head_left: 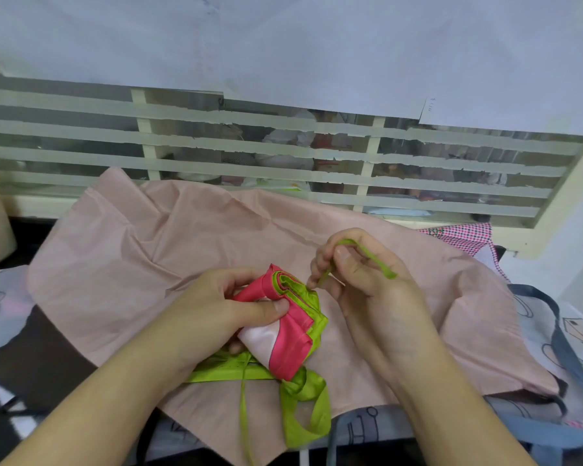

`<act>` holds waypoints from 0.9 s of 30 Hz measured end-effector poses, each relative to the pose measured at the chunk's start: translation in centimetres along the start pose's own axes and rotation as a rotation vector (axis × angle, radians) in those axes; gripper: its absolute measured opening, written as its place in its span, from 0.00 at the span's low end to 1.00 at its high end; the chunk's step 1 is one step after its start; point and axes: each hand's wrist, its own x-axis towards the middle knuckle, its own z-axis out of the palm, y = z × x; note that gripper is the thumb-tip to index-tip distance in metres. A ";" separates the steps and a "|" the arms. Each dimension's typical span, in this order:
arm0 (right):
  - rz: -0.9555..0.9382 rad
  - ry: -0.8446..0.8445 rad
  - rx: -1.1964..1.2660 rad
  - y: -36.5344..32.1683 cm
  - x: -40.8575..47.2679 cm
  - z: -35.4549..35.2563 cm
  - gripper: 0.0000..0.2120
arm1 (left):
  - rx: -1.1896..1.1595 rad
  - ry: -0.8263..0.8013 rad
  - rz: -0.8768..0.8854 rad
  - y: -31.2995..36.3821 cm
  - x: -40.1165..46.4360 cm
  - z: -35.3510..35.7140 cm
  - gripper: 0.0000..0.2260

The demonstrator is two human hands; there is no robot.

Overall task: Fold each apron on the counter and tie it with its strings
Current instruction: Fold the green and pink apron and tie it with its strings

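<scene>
— Where is the apron you are working on?

— You are holding the folded apron (283, 317), a pink and green bundle with a pale patch, over the middle of a pink cloth (155, 264) that is lying spread across the bench (58, 351).

— What are your hands doing?

— Your left hand (216, 311) is gripping the bundle, with the thumb pressing down on the pink fold and the fingers curling round the far side. Your right hand (357, 274) is pinching a thin green string (371, 255) just beside the bundle's top; the string is looping over your fingers and running down to the green edge.

— And the other strings?

— A second green string (244, 398) is hanging down below the bundle toward you, and a wider green band (310, 398) is lying in a loop on the pink cloth.

— Any writing to read?

— A printed cloth with a blue strap (562, 348) is lying at the right, a checked pink cloth (465, 235) behind it. Its print is showing drawings, but you cannot be reading any words there. Small marks on the paper sheet (431, 104) over the window are too faint to read.
</scene>
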 end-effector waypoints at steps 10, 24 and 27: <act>0.151 -0.136 -0.537 0.6 -1.1 0.8 0.15 | -0.037 0.063 0.120 1.0 -0.8 1.4 0.12; 0.085 -0.049 -0.751 0.1 -0.4 0.4 0.08 | -0.018 -0.056 0.075 0.7 -0.4 0.9 0.18; 0.051 0.071 -0.722 -0.1 -0.1 -0.2 0.05 | -0.097 -0.130 -0.011 1.0 -0.5 0.5 0.17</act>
